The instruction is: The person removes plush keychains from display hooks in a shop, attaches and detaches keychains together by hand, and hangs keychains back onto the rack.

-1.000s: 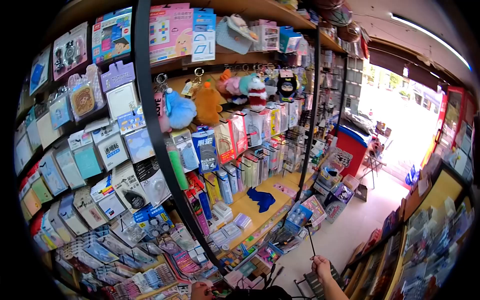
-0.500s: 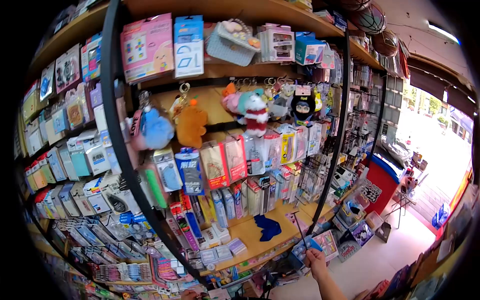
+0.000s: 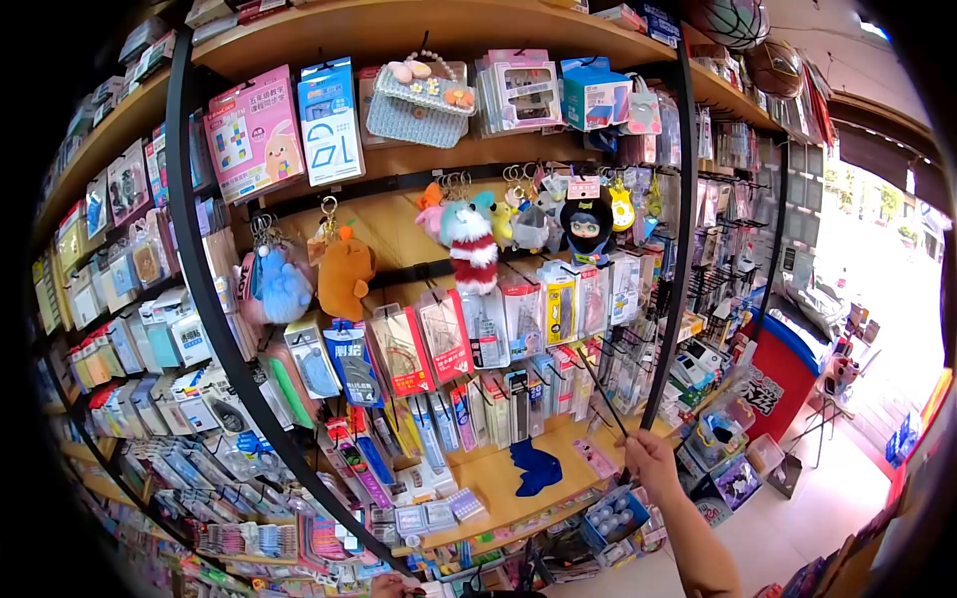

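The right hand (image 3: 650, 460) is closed, fingers pinched round the near end of a thin black rod (image 3: 602, 393), which slants up and away to the left from them. The left hand (image 3: 391, 586) shows only at the bottom edge; whether it grips anything, I cannot tell.

With so small a hold at one end, the rod could twist or slip in the fingers. The black post (image 3: 668, 364) stands close beside the right hand, so a sideways swing could knock knuckles or forearm on it. Left of that hand, a loose dark-blue piece (image 3: 536, 468) lies on the wooden shelf (image 3: 486, 468); a dropped rod could push it towards the edge. The rod's far tip is near the narrow packs (image 3: 563, 384) and the hooks around them, so it could snag there and pull one off. Beyond and above, the red-and-white plush (image 3: 473, 254) hangs free and could swing if brushed.

As for writing, left of the right hand a blue pack (image 3: 356, 364) reads "RULER SET", with a 4. Farther left, a white pack (image 3: 189, 337) seems to say "透明贴". Up at the upper left, the pink pack (image 3: 251, 132) carries "五年级数学", with smaller lettering below. White lettering on the red stand (image 3: 776, 384), to the right, is too distorted to read, and I can make out no brand name.
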The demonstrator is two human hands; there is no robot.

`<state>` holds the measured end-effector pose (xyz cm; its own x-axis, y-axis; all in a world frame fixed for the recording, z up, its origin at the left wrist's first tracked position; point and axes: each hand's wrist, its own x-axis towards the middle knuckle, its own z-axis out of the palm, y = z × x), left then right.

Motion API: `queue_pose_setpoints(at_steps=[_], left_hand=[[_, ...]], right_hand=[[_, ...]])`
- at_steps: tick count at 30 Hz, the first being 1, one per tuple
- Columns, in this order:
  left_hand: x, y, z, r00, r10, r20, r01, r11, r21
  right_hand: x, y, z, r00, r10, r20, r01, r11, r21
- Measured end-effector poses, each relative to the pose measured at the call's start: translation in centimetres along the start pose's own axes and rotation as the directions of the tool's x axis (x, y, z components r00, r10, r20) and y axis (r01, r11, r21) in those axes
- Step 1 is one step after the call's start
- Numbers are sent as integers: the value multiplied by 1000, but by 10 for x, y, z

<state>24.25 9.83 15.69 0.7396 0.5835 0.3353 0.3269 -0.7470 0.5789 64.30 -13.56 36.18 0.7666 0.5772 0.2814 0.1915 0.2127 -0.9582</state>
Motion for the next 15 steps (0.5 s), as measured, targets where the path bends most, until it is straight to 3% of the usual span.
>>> queue_pose_setpoints(at_steps=[4, 7, 8, 11, 14, 15], left_hand=[[-6, -24, 9, 999, -2, -47, -1, 998, -63], [-18, -51, 24, 938, -342, 55, 344, 901, -265], [-26, -58, 25, 949, -312, 39, 313, 926, -211], [-39, -55, 22, 973, -11, -229, 23, 998, 50], [-56, -63, 28, 962, -130, -239, 127, 991, -30], [-59, -64, 29, 956, -165, -243, 157, 986, -54]], right_hand=[[18, -39, 20, 997, -74, 5, 74, 992, -98], [38, -50, 34, 990, -140, 26, 142, 984, -106], [45, -49, 36, 987, -156, 29, 158, 983, -97], [59, -64, 49, 988, -153, -11, 150, 979, -141], [87, -81, 59, 986, -166, 3, 165, 979, -118], [102, -87, 62, 965, -261, -26, 242, 923, -299]])
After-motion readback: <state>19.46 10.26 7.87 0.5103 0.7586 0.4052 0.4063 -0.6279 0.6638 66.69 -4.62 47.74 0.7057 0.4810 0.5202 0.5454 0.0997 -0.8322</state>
